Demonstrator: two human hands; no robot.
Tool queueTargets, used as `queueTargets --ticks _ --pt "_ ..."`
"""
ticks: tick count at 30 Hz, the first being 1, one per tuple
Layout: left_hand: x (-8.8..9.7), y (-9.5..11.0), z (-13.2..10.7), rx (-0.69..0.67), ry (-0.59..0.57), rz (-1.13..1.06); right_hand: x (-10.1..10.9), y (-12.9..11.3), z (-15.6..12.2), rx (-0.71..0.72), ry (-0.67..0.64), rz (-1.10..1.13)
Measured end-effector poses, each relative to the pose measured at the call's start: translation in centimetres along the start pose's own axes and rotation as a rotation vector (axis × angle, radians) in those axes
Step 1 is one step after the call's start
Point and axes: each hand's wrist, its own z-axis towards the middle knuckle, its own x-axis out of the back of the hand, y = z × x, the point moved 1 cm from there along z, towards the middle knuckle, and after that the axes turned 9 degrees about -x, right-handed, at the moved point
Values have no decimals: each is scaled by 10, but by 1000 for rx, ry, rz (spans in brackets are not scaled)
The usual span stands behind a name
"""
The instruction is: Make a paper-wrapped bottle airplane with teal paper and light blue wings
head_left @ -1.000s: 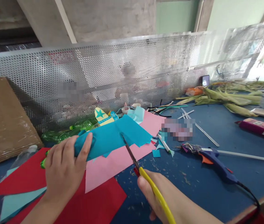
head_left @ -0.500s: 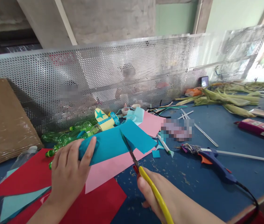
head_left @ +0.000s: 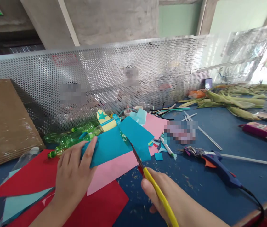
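A blue sheet of paper (head_left: 111, 145) is gripped at its left end by my left hand (head_left: 75, 170), thumb hidden beneath and fingers on top. Scissors (head_left: 157, 189) with yellow and red handles sit in my right hand (head_left: 164, 192). Their blades lie in a cut across the sheet, and the cut flap (head_left: 137, 130) stands up to the right of it. Beneath the blue sheet is pink paper (head_left: 114, 171), with red paper (head_left: 100, 205) lower down. More red paper (head_left: 27, 176) and light blue paper (head_left: 22, 205) lie to the left.
A glue gun (head_left: 218, 164) with its cord lies at right, beside a purple box (head_left: 263, 130). Green plastic bottles (head_left: 65, 143) and a yellow paper rocket (head_left: 107, 123) stand behind. Corn husks (head_left: 232, 99) lie far right; cardboard (head_left: 8, 123) leans on the perforated metal screen (head_left: 100, 75).
The scissors have cut further down through the blue paper, and the gap has widened, showing green plastic behind. Both hands appear slightly further right as the view shifts a little.
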Motion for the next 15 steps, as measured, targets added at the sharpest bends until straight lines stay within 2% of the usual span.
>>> queueTargets --ticks 5,10,15 --pt "-3 -2 -1 -9 15 -75 6 1 -7 60 91 -115" --pt "-8 -7 -3 11 -9 -106 10 9 -14 161 52 -188" --pt "-11 -9 -5 46 4 -106 10 16 -13 167 36 -217"
